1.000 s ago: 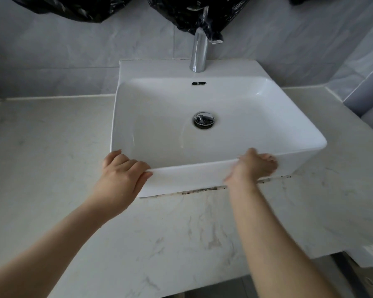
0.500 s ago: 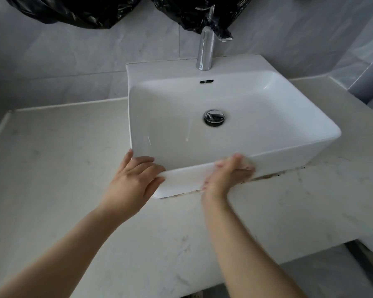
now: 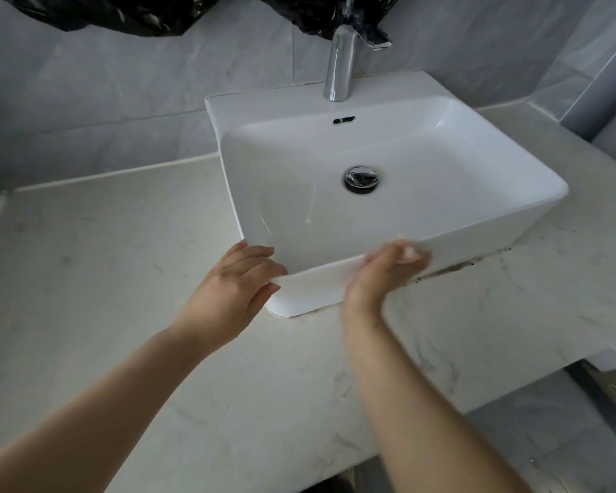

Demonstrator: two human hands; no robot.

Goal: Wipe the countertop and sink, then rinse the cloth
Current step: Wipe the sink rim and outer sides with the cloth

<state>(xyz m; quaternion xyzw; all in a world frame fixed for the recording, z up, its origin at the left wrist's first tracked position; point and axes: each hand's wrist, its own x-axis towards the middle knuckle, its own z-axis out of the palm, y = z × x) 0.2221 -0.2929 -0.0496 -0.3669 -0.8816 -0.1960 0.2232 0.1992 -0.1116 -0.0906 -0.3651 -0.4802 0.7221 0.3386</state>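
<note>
The left hand (image 3: pixel 240 279) grips the washbasin's (image 3: pixel 477 250) front corner, fingers curled over its rim, while the blurred right hand (image 3: pixel 388 270), grip unclear, seems to rub a pale cloth (image 3: pixel 411 252) along the front rim: sink-wiping, I'd say, wanting steady onward strokes.

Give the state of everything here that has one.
faucet, no water running.
sink, basin empty of water.
drain stopper, position unclear.
left hand, grips the sink's near left corner.
right hand, blurred, on the sink's front rim; grip unclear.
seam under sink, dark grime.
</note>
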